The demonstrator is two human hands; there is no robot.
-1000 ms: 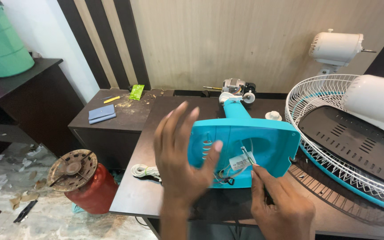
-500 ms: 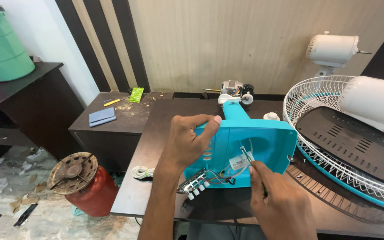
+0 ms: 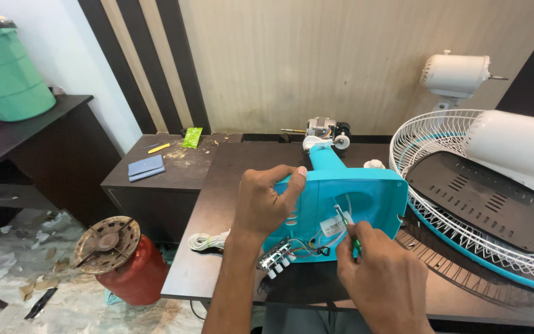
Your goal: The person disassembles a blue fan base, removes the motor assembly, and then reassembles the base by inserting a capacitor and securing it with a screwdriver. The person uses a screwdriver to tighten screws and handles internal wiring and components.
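Two hands worked the turquoise fan base (image 3: 347,204), tipped up on the dark table (image 3: 230,185). Left hand (image 3: 266,207) gripped its left edge; right hand (image 3: 381,278) clenched a screwdriver (image 3: 345,221) inside. Light, rigid plastic probably; thin wires (image 3: 307,248) looked fragile, so hold the rim.

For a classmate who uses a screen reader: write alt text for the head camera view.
A person's left hand steadies a turquoise fan base on a dark table, while the right hand pushes a screwdriver into its open underside, where wires show. A white fan grille lies to the right.
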